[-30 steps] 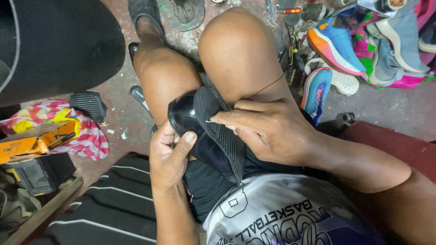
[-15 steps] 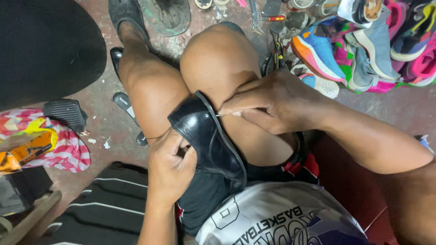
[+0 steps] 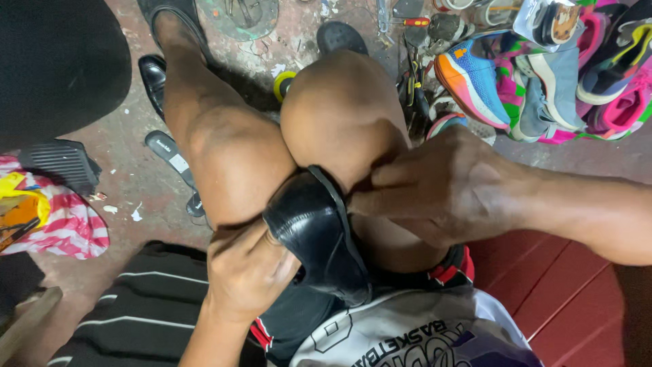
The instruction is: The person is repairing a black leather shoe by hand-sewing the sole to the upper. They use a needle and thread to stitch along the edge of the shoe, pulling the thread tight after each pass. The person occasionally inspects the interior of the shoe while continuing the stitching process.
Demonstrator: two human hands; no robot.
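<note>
A black leather shoe (image 3: 319, 234) lies wedged between my knees, its toe pointing up and its sole edge facing right. My left hand (image 3: 248, 272) grips the shoe from below at its left side. My right hand (image 3: 441, 190) is closed at the sole edge near the toe, fingertips pinched together; whatever thin thing they pinch is hidden. My bare knees (image 3: 339, 112) press against the shoe from both sides.
A pile of bright sports shoes (image 3: 536, 75) lies at the upper right. Another black shoe (image 3: 153, 75), a loose insole (image 3: 170, 160), hand tools (image 3: 411, 47) and a yellow tape roll (image 3: 284, 83) lie on the floor. A red-and-white striped bag (image 3: 61, 221) is at left; a striped black cloth (image 3: 129, 306) lies below.
My view has moved closer. My right hand has gone from above the knee down to the shoe's sole edge. The left hand keeps its hold on the shoe.
</note>
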